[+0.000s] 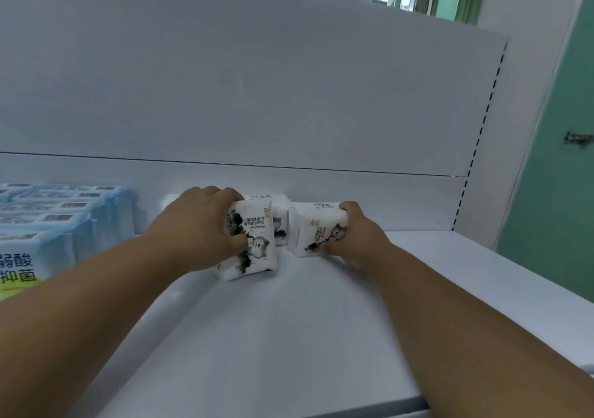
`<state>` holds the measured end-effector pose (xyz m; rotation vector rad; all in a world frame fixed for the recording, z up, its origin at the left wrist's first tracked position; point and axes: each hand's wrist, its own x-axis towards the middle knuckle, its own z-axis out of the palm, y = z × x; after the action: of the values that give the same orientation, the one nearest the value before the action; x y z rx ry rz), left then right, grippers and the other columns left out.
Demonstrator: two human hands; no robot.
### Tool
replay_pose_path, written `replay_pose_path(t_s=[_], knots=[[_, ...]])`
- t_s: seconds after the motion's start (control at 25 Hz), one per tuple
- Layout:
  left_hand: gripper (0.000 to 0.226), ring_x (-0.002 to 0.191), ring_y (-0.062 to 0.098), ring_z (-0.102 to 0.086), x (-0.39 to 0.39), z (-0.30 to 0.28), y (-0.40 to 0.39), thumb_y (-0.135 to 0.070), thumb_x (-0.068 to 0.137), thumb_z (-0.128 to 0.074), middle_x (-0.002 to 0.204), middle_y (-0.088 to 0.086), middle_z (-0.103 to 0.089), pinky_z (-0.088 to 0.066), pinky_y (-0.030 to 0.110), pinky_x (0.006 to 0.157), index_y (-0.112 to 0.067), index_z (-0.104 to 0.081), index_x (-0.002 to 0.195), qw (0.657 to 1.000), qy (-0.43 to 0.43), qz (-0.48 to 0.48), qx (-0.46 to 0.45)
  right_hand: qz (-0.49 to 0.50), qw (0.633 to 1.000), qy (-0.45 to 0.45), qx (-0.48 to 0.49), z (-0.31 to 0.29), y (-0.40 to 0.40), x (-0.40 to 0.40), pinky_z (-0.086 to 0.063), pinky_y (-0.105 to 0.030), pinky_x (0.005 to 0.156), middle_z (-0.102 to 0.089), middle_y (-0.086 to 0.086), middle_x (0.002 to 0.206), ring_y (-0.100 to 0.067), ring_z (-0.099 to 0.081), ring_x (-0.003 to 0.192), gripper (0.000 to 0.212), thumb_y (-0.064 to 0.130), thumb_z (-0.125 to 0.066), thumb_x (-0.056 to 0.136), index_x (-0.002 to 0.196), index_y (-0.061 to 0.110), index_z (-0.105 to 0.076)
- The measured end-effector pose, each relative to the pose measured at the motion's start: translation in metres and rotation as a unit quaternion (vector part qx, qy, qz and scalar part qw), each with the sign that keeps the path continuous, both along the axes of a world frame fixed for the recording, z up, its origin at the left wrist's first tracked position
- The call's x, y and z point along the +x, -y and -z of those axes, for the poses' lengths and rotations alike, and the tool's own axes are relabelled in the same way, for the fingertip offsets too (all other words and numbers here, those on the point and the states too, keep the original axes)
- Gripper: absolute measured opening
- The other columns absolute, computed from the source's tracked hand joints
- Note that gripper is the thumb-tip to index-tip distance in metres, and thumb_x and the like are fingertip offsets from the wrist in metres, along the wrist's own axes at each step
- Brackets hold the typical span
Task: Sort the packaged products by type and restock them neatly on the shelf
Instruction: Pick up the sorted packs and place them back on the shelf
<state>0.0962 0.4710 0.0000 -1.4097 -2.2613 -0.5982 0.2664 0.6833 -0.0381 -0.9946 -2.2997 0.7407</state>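
Two white packs printed with a grey animal stand on the white shelf (321, 337) near its back panel. My left hand (199, 228) grips the left white pack (257, 247), fingers over its top and thumb on its front. My right hand (356, 234) grips the right white pack (313, 229) from its right side. Between and behind them more white packs (280, 207) stand against the back panel, partly hidden. A row of several light-blue packs (48, 224) with barcodes on top fills the shelf's left side.
The shelf's white back panel (257, 80) rises behind the packs, with a slotted upright (479, 141) at its right end. A green wall and door (553, 160) stand to the right. The shelf's front edge (369, 413) runs along the bottom.
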Motion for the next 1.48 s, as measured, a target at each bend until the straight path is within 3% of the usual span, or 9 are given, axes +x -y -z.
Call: replay_pose_path(t_s=[0.2, 0.44, 0.6, 0.68, 0.76, 0.84, 1.12, 1.28, 1.48], knots=[[0.061, 0.099, 0.016, -0.05, 0.006, 0.012, 0.007, -0.059, 0.065, -0.06, 0.106, -0.009, -0.061, -0.045, 0.034, 0.087, -0.033, -0.058, 0.12, 0.999, -0.025, -0.009, 0.038, 0.031, 0.996, 0.003, 0.086, -0.003, -0.003, -0.024, -0.047, -0.031, 0.07, -0.062, -0.008, 0.104, -0.027, -0.061, 0.091, 0.063, 0.027, -0.077, 0.078, 0.123, 0.013, -0.035], [0.043, 0.098, 0.017, -0.055, 0.006, 0.013, 0.019, -0.048, 0.074, -0.075, 0.102, -0.01, -0.06, -0.046, 0.034, 0.08, -0.029, -0.061, 0.109, 0.99, 0.042, -0.049, 0.126, 0.066, 0.995, 0.047, 0.052, -0.01, 0.009, -0.028, -0.049, -0.041, 0.091, -0.052, -0.014, 0.125, -0.033, -0.055, 0.112, 0.091, 0.033, -0.067, 0.085, 0.151, 0.011, -0.009], [0.04, 0.083, 0.016, -0.056, -0.001, 0.012, 0.022, -0.051, 0.072, -0.078, 0.091, -0.007, -0.06, -0.041, 0.032, 0.066, -0.024, -0.056, 0.091, 0.966, 0.157, -0.09, 0.186, 0.086, 0.974, 0.072, 0.195, -0.03, 0.057, -0.021, -0.042, -0.038, 0.088, -0.054, -0.006, 0.112, -0.029, -0.055, 0.104, 0.039, 0.042, -0.053, 0.091, 0.118, 0.014, -0.05], [0.048, 0.081, 0.016, -0.057, -0.003, 0.013, 0.023, -0.054, 0.072, -0.077, 0.092, -0.004, -0.06, -0.042, 0.032, 0.066, -0.021, -0.052, 0.095, 0.969, 0.183, -0.098, 0.132, 0.025, 0.989, 0.048, 0.14, -0.034, 0.085, -0.026, -0.043, -0.036, 0.082, -0.06, -0.002, 0.094, -0.026, -0.058, 0.092, 0.029, 0.042, -0.046, 0.096, 0.091, 0.016, -0.057], [0.059, 0.085, 0.018, -0.057, -0.003, 0.013, 0.027, -0.052, 0.07, -0.079, 0.097, -0.004, -0.059, -0.044, 0.032, 0.071, -0.019, -0.045, 0.104, 0.972, 0.205, -0.091, 0.074, -0.042, 0.999, -0.012, -0.008, -0.032, 0.106, -0.035, -0.051, -0.041, 0.083, -0.066, -0.004, 0.089, -0.025, -0.063, 0.086, 0.039, 0.044, -0.048, 0.098, 0.083, 0.01, -0.058], [0.076, 0.096, 0.024, -0.059, -0.005, 0.012, 0.033, -0.05, 0.067, -0.081, 0.107, 0.001, -0.057, -0.049, 0.033, 0.082, -0.017, -0.037, 0.119, 0.974, 0.207, -0.094, 0.024, -0.074, 0.99, -0.068, -0.095, -0.028, 0.124, -0.045, -0.056, -0.045, 0.085, -0.069, -0.004, 0.097, -0.024, -0.067, 0.091, 0.032, 0.045, -0.061, 0.092, 0.092, 0.013, -0.061], [0.072, 0.102, 0.027, -0.058, -0.025, 0.008, 0.054, -0.047, 0.074, -0.073, 0.115, 0.009, -0.054, -0.044, 0.032, 0.074, -0.016, -0.033, 0.125, 0.978, 0.157, -0.133, -0.025, -0.053, 0.997, -0.057, -0.014, -0.021, 0.164, -0.081, -0.047, -0.03, 0.075, -0.06, 0.004, 0.096, -0.017, -0.059, 0.09, 0.047, 0.038, -0.073, 0.085, 0.122, 0.017, -0.053], [0.077, 0.117, 0.034, -0.049, -0.023, 0.014, 0.055, -0.048, 0.077, -0.071, 0.125, 0.014, -0.041, -0.045, 0.042, 0.092, -0.012, -0.031, 0.132, 0.977, 0.154, -0.137, -0.044, -0.042, 0.999, -0.025, 0.017, -0.024, 0.176, -0.087, -0.037, -0.024, 0.074, -0.057, 0.005, 0.1, -0.014, -0.054, 0.091, 0.054, 0.038, -0.069, 0.087, 0.132, 0.015, -0.048], [0.071, 0.12, 0.029, -0.041, -0.006, 0.003, 0.052, -0.044, 0.08, -0.064, 0.135, 0.011, -0.038, -0.039, 0.038, 0.097, -0.016, -0.032, 0.137, 0.989, -0.042, -0.141, 0.003, -0.064, 0.992, -0.031, 0.104, -0.034, 0.177, -0.077, -0.045, -0.031, 0.088, -0.051, -0.005, 0.13, -0.022, -0.055, 0.112, 0.061, 0.033, -0.067, 0.087, 0.139, 0.019, -0.039]])
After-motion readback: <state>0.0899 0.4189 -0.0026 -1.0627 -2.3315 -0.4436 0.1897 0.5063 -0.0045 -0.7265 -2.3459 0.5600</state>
